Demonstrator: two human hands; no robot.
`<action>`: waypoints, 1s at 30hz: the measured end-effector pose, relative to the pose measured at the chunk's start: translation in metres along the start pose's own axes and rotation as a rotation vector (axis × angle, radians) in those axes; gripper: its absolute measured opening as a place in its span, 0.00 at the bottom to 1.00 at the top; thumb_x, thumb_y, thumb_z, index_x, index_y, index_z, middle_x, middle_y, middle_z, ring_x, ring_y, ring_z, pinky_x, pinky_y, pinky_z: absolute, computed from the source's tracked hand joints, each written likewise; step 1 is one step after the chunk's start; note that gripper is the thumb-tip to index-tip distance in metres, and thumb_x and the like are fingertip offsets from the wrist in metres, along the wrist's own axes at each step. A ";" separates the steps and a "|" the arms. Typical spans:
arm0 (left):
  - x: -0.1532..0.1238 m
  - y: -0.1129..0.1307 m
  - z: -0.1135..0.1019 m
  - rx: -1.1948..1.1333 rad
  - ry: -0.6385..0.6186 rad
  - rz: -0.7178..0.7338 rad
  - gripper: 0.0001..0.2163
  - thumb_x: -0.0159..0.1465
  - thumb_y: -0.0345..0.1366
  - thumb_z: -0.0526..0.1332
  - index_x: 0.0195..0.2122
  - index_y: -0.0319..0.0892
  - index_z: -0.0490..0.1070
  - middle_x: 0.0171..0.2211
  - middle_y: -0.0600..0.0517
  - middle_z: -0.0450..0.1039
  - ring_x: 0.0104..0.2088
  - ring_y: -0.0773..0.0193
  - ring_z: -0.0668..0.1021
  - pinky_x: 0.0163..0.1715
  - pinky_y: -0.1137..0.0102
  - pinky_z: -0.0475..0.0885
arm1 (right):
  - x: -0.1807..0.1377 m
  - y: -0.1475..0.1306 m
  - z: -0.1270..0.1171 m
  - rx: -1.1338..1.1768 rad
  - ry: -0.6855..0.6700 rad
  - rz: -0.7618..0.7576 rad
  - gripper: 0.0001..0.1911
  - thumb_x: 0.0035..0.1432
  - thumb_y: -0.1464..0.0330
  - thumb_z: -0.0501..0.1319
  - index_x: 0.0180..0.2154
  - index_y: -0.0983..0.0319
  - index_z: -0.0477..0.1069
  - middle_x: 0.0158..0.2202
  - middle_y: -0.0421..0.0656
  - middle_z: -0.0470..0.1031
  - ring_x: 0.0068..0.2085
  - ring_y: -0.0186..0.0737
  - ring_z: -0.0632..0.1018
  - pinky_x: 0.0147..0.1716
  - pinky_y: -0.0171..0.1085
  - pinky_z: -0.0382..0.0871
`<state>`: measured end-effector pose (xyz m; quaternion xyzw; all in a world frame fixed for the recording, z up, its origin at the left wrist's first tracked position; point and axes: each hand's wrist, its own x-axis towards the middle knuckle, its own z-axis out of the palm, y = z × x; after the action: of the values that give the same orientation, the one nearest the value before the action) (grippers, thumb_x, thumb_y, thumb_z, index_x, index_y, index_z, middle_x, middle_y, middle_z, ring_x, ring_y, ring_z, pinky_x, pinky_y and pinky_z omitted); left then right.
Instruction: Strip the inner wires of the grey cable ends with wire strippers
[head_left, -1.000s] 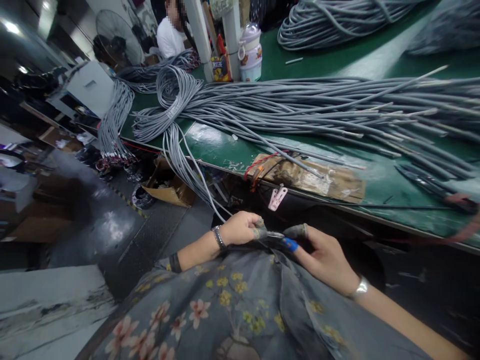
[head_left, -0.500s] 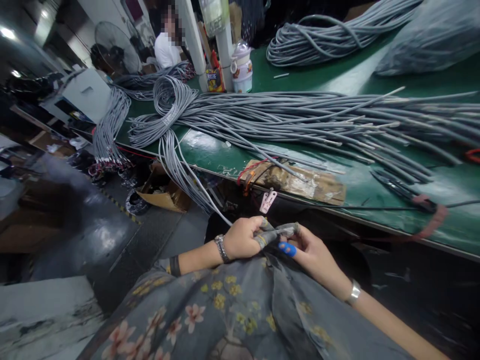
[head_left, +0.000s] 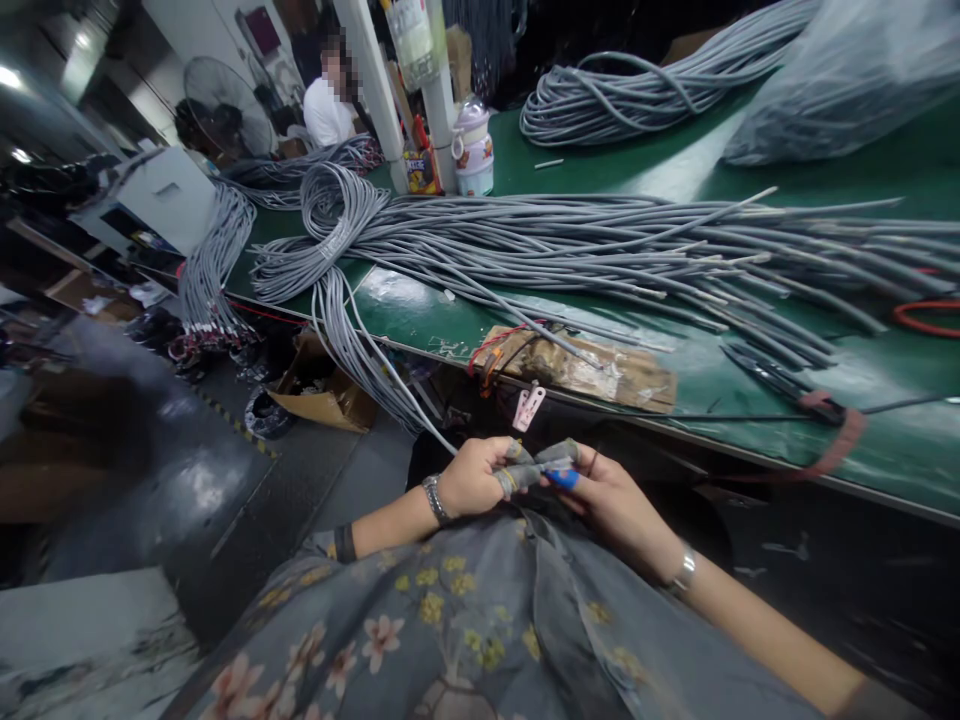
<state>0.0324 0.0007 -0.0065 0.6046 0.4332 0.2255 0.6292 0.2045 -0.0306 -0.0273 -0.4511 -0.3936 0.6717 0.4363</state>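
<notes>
A grey cable (head_left: 439,436) runs from the hanging part of the bundle down into my left hand (head_left: 480,476), which is closed around it close to my body. Grey and yellow coverings wrap its fingertips. Touching its fingers from the right is my right hand (head_left: 604,490), its thumb in a blue cover pinched against a grey-wrapped forefinger. Between those fingers is the pale end of the cable (head_left: 556,464), small and partly hidden. Beyond my hands, the large bundle of grey cables (head_left: 480,235) lies along the green bench (head_left: 405,310), with a looped coil at its left.
On the bench's front edge lies a worn wooden board (head_left: 622,380) with a pink clip (head_left: 529,406) beside it. Black-jawed pliers (head_left: 776,375) rest further right. A cup (head_left: 474,150) stands behind the cables; a cardboard box (head_left: 326,385) sits on the floor. A person (head_left: 328,110) is far back.
My right thumb and forefinger have closed together at the cable's end, nearer to my left fingers. The whole view has shifted slightly, with the bench things now a little further left.
</notes>
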 end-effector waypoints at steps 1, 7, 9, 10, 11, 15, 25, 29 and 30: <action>0.000 0.001 -0.001 0.003 -0.034 0.007 0.20 0.52 0.51 0.66 0.28 0.36 0.70 0.20 0.55 0.67 0.17 0.75 0.65 0.18 0.77 0.62 | 0.001 0.001 0.002 0.055 -0.015 0.072 0.18 0.40 0.56 0.68 0.25 0.60 0.65 0.20 0.37 0.68 0.16 0.27 0.57 0.15 0.30 0.52; -0.002 0.004 -0.010 0.044 -0.182 0.042 0.21 0.49 0.52 0.68 0.25 0.36 0.69 0.17 0.56 0.66 0.18 0.74 0.67 0.21 0.76 0.63 | 0.012 0.013 0.000 0.032 0.093 0.162 0.20 0.42 0.52 0.65 0.21 0.59 0.60 0.14 0.33 0.57 0.15 0.26 0.51 0.13 0.30 0.44; -0.002 0.002 -0.011 0.019 -0.143 0.000 0.21 0.50 0.52 0.67 0.26 0.36 0.69 0.17 0.56 0.66 0.18 0.74 0.67 0.20 0.76 0.62 | 0.015 0.015 -0.008 0.006 0.188 0.117 0.22 0.47 0.48 0.61 0.22 0.59 0.60 0.15 0.34 0.58 0.15 0.27 0.51 0.13 0.31 0.45; -0.001 0.001 -0.011 0.007 -0.110 -0.034 0.20 0.50 0.52 0.67 0.27 0.37 0.68 0.17 0.57 0.65 0.17 0.74 0.65 0.18 0.76 0.61 | 0.015 0.015 -0.012 -0.017 0.229 0.077 0.22 0.49 0.47 0.60 0.24 0.59 0.62 0.17 0.35 0.61 0.15 0.28 0.54 0.13 0.31 0.48; 0.000 0.000 -0.010 -0.001 -0.078 -0.067 0.20 0.51 0.51 0.67 0.27 0.37 0.68 0.16 0.58 0.64 0.15 0.74 0.64 0.17 0.77 0.59 | 0.014 0.014 -0.016 -0.070 0.256 0.008 0.22 0.50 0.46 0.59 0.27 0.59 0.64 0.20 0.38 0.65 0.17 0.30 0.58 0.15 0.32 0.52; 0.003 -0.003 -0.008 0.005 -0.030 -0.111 0.15 0.53 0.44 0.66 0.25 0.38 0.65 0.15 0.60 0.61 0.15 0.76 0.62 0.17 0.78 0.58 | 0.004 0.002 -0.024 -0.612 0.190 -0.529 0.22 0.51 0.52 0.64 0.42 0.60 0.70 0.39 0.48 0.74 0.37 0.44 0.75 0.34 0.41 0.71; -0.002 0.006 -0.022 0.378 -0.225 0.120 0.10 0.55 0.39 0.66 0.27 0.37 0.73 0.22 0.55 0.70 0.24 0.72 0.69 0.27 0.78 0.63 | 0.008 -0.012 -0.013 -0.632 -0.357 -0.249 0.26 0.60 0.46 0.52 0.24 0.61 0.64 0.24 0.40 0.66 0.26 0.35 0.67 0.27 0.36 0.64; -0.003 -0.002 -0.019 0.121 -0.218 0.112 0.21 0.53 0.53 0.65 0.28 0.36 0.71 0.21 0.54 0.69 0.21 0.72 0.69 0.24 0.76 0.65 | 0.017 -0.007 -0.015 -0.509 -0.450 -0.085 0.32 0.53 0.37 0.50 0.22 0.60 0.62 0.20 0.38 0.61 0.23 0.33 0.62 0.24 0.35 0.62; -0.004 -0.005 -0.019 0.060 -0.180 0.072 0.23 0.52 0.56 0.65 0.28 0.36 0.70 0.19 0.55 0.67 0.19 0.73 0.67 0.22 0.76 0.64 | 0.019 -0.006 -0.016 -0.545 -0.401 -0.122 0.32 0.53 0.38 0.49 0.22 0.60 0.62 0.20 0.38 0.62 0.23 0.34 0.62 0.25 0.35 0.62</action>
<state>0.0140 0.0075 -0.0085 0.6560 0.3596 0.1796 0.6388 0.2172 -0.0085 -0.0319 -0.3856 -0.6628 0.5897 0.2533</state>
